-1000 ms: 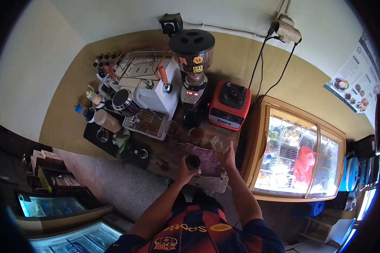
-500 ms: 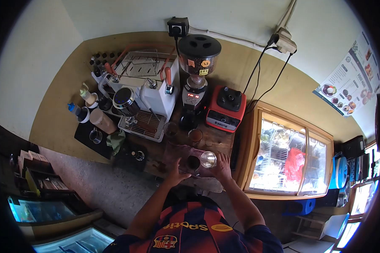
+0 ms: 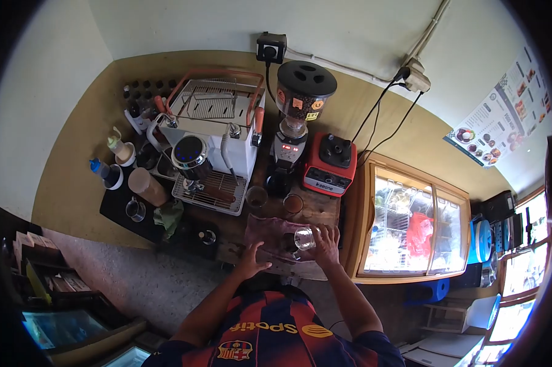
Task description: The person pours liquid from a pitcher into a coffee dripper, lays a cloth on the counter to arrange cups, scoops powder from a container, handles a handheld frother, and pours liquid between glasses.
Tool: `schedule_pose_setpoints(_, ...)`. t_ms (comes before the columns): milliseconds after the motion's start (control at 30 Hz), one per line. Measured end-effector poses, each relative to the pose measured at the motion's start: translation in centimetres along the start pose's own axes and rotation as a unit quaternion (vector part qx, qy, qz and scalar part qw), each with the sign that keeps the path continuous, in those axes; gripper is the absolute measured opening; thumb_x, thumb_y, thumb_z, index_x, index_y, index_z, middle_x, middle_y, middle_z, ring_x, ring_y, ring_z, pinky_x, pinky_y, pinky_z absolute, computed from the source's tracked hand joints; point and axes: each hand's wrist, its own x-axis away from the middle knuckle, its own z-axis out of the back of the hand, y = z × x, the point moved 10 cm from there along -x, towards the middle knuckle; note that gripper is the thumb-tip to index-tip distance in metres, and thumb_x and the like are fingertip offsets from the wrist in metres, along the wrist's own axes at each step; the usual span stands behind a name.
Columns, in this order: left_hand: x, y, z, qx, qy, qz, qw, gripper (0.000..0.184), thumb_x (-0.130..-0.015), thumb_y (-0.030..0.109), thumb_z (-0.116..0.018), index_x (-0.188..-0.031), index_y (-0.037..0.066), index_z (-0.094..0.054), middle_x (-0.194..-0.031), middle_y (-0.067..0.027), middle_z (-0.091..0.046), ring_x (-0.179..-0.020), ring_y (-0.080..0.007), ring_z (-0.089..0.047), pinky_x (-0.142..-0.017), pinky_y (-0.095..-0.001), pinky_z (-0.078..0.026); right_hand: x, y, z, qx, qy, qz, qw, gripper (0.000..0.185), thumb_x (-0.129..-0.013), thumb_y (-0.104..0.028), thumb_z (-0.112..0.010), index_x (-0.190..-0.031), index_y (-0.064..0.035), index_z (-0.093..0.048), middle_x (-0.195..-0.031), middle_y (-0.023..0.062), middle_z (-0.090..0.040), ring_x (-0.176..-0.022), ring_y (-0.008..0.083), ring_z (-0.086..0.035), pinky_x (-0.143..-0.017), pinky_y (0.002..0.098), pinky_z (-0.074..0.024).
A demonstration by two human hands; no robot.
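My right hand (image 3: 328, 246) is closed around a clear drinking glass (image 3: 304, 238), held over the worktop near its front edge. Left of that glass a dark shape is partly hidden, and I cannot make out what it is. My left hand (image 3: 250, 262) is open, thumb and fingers apart, at the front edge of a purplish cloth (image 3: 261, 229). Nothing shows between its fingers. Behind the cloth stand a glass with reddish-brown contents (image 3: 293, 204) and a darker glass (image 3: 256, 197).
An espresso machine (image 3: 212, 134) stands at the back left, beside a coffee grinder (image 3: 288, 147) and a red blender base (image 3: 330, 162). To the right is a glass-fronted wooden cabinet (image 3: 365, 244). A green cloth (image 3: 168, 215), a metal pitcher (image 3: 135, 209) and bottles (image 3: 149, 186) sit at left.
My left hand has come away from the dark cup-like thing it was beside and is now open. The right hand still has the clear glass, now more tilted. The camera view has shifted slightly.
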Motion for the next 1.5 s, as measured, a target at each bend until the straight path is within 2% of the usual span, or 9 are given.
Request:
schedule_pose_setpoints(267,-0.5,0.3,1.0,-0.023,-0.018,-0.016,0.999,0.086,-0.075,0.036,-0.086,-0.143,0.008,-0.042,-0.135,-0.0195,-0.051,-0.129,-0.0384,-0.050,-0.106,-0.0475,-0.043,0.3,-0.2,0.5,0.025,0.003,-0.045,0.999,0.088,-0.062,-0.029,-0.087,-0.140,-0.0170,-0.049,-0.138,0.0092,-0.050,-0.136,0.0293,-0.041,-0.120,0.0601,-0.0146)
schedule_pose_setpoints(467,-0.5,-0.7,1.6,-0.012,-0.016,-0.010,1.000,0.078,-0.078,0.035,-0.084,-0.140,0.007,-0.046,-0.134,-0.0229,-0.050,-0.130,-0.0401,-0.047,-0.109,-0.0476,-0.039,0.5,3.5,-0.9,-0.268,-0.023,-0.214,0.939,0.084,-0.068,-0.023,-0.087,-0.139,-0.0098,-0.045,-0.129,0.0174,-0.058,-0.124,0.0363,-0.056,-0.107,0.0468,-0.0423)
schedule_pose_setpoints(500,-0.3,-1.0,1.7,-0.007,-0.014,-0.004,1.000,0.076,-0.079,0.034,-0.083,-0.139,0.007,-0.047,-0.133,-0.0225,-0.051,-0.128,-0.0392,-0.049,-0.108,-0.0470,-0.040,0.5,4.1,-0.7,-0.285,0.025,-0.206,0.936,0.082,-0.069,-0.024,-0.087,-0.137,-0.0066,-0.044,-0.121,0.0207,-0.063,-0.113,0.0399,-0.062,-0.096,0.0436,-0.0501)
schedule_pose_setpoints(767,3.8,-0.9,3.1,0.054,0.029,0.066,0.996,0.053,-0.087,0.024,-0.076,-0.132,0.004,-0.054,-0.122,-0.0176,-0.060,-0.115,-0.0281,-0.061,-0.096,-0.0401,-0.049,-3.5,10.2,-3.4,-0.376,0.128,-0.271,0.877,0.084,-0.068,-0.027,-0.088,-0.137,-0.0045,-0.044,-0.127,0.0184,-0.059,-0.118,0.0337,-0.059,-0.099,0.0425,-0.0470)
schedule_pose_setpoints(933,8.0,-1.7,4.3,0.098,0.110,0.132,0.980,0.040,-0.092,0.019,-0.071,-0.126,0.003,-0.058,-0.115,-0.0123,-0.066,-0.107,-0.0219,-0.064,-0.091,-0.0357,-0.050,-6.7,10.7,-4.3,-0.387,0.186,-0.168,0.887,0.077,-0.073,-0.024,-0.086,-0.135,-0.0049,-0.046,-0.127,0.0161,-0.059,-0.120,0.0324,-0.057,-0.101,0.0414,-0.0452)
schedule_pose_setpoints(1033,11.0,-0.5,7.4,0.088,0.204,0.123,0.967,0.031,-0.093,0.016,-0.068,-0.120,0.003,-0.062,-0.107,-0.0097,-0.068,-0.100,-0.0188,-0.066,-0.087,-0.0324,-0.051,-6.6,10.7,-6.4,-0.422,0.119,-0.223,0.871,0.067,-0.078,-0.016,-0.082,-0.135,-0.0050,-0.049,-0.130,0.0152,-0.058,-0.120,0.0296,-0.056,-0.103,0.0406,-0.0439)
schedule_pose_setpoints(1267,17.2,3.9,18.7,-0.040,0.447,0.136,0.883,0.017,-0.093,0.013,-0.067,-0.105,0.001,-0.067,-0.089,-0.0066,-0.069,-0.081,-0.0163,-0.065,-0.076,-0.0309,-0.052,-4.2,12.6,-9.5,-0.341,0.183,-0.206,0.899,0.078,-0.077,-0.014,-0.084,-0.142,-0.0027,-0.041,-0.133,0.0180,-0.053,-0.127,0.0321,-0.051,-0.108,0.0424,-0.0402)
schedule_pose_setpoints(1367,17.1,1.3,27.1,-0.099,0.495,0.114,0.856,0.026,-0.091,0.013,-0.070,-0.113,0.001,-0.064,-0.098,-0.0095,-0.068,-0.086,-0.0176,-0.063,-0.081,-0.0304,-0.051,-1.3,9.9,-4.8,-0.305,0.195,-0.255,0.897,0.053,-0.085,-0.012,-0.076,-0.130,-0.0006,-0.051,-0.119,0.0160,-0.059,-0.113,0.0289,-0.057,-0.098,0.0407,-0.0454)
schedule_pose_setpoints(1500,10.2,4.5,39.5,-0.197,0.505,-0.010,0.840,0.093,-0.073,0.019,-0.086,-0.150,0.012,-0.035,-0.144,-0.0235,-0.042,-0.130,-0.0350,-0.048,-0.109,-0.0437,-0.040,4.4,7.4,-1.7,-0.359,0.114,-0.353,0.857,0.019,-0.091,-0.008,-0.068,-0.107,0.0006,-0.062,-0.095,0.0084,-0.061,-0.088,0.0190,-0.060,-0.081,0.0323,-0.0495)
